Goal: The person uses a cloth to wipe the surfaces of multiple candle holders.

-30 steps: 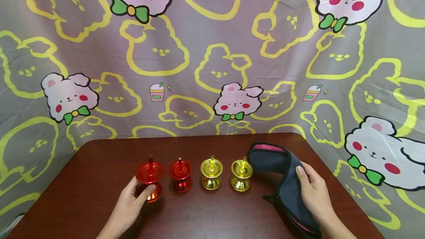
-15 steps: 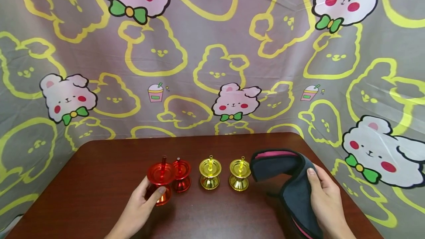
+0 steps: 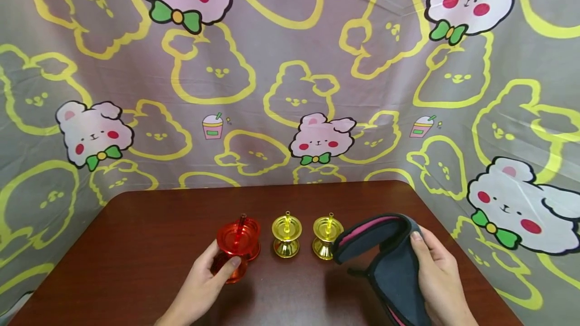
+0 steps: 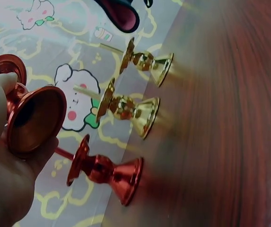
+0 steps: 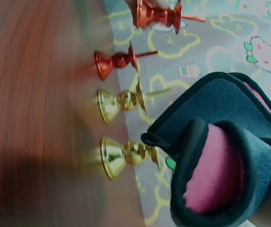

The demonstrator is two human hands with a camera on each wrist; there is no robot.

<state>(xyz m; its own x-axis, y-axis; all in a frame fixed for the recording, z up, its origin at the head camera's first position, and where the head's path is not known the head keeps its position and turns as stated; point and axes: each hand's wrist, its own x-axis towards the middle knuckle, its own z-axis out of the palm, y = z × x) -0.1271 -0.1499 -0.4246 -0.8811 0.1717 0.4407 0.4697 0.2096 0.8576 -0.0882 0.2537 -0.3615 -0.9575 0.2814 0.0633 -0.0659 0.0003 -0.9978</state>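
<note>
Two hands are gripping: the left hand (image 3: 204,279) a red candlestick (image 3: 234,240), the right hand (image 3: 441,268) a padded cloth (image 3: 397,273). Shifted rightward, the red candlestick is now hiding most of the standing candlestick (image 4: 100,169) from the head view; right of that, an inner gold holder (image 3: 286,248) and outer gold holder (image 3: 323,248) are standing.

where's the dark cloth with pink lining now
In the head view, the cloth is at lower right, held in the right hand, its tip near the rightmost gold stand.
</note>
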